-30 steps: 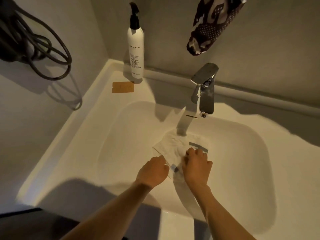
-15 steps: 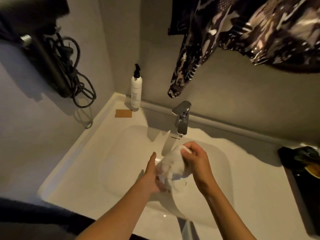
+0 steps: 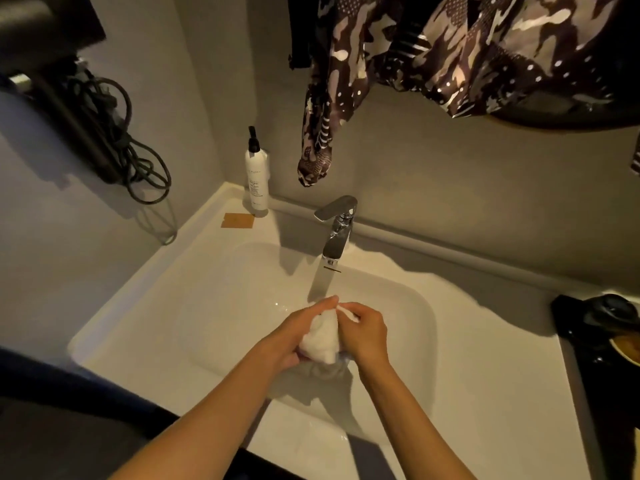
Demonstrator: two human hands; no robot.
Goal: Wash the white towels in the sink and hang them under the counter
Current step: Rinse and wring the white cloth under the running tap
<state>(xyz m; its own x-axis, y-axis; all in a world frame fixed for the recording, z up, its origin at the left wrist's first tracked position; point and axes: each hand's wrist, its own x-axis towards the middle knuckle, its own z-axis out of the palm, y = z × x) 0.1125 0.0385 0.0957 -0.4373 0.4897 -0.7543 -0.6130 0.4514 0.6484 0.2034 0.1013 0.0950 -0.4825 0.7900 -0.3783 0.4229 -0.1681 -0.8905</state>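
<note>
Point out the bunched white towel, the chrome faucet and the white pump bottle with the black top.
bunched white towel [image 3: 320, 336], head view, on the wet cloth showing between the two hands.
chrome faucet [image 3: 335, 245], head view, on the spout.
white pump bottle with the black top [image 3: 257, 180], head view, on the white body.

Both bare forearms reached forward; the left hand and right hand were cupped together, fingers curled closed.

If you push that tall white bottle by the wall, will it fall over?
Probably, if pushed up high: the pump bottle is tall and narrow on a small base. It may also slide, as the sink's rim looks smooth. How full it is cannot be seen.
</note>
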